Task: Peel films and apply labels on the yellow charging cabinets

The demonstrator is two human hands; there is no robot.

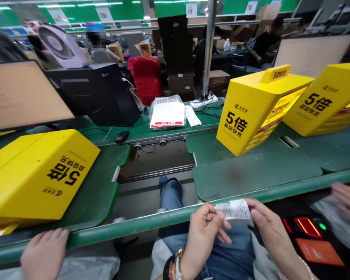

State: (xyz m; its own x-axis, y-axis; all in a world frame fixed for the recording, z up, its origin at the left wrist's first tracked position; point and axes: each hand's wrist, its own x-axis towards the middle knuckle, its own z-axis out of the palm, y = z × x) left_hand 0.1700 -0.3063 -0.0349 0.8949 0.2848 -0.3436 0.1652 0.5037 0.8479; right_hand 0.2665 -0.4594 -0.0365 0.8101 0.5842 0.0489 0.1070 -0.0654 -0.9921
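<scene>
Two hands pinching one small white label (235, 209), left grip (205, 227) clamped on its left end, right grip (265, 225) on its right

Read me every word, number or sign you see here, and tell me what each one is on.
"5倍" over "超级快充": black print on the upright yellow plastic cabinet.
"5倍" with smaller characters: the second yellow cabinet at right.
"5倍 超级快充", upside down: the yellow cabinet lying flat at left.
Small white paper label held by the left hand and right hand: print too small to read.
White bagged sheets: blurred.
</scene>
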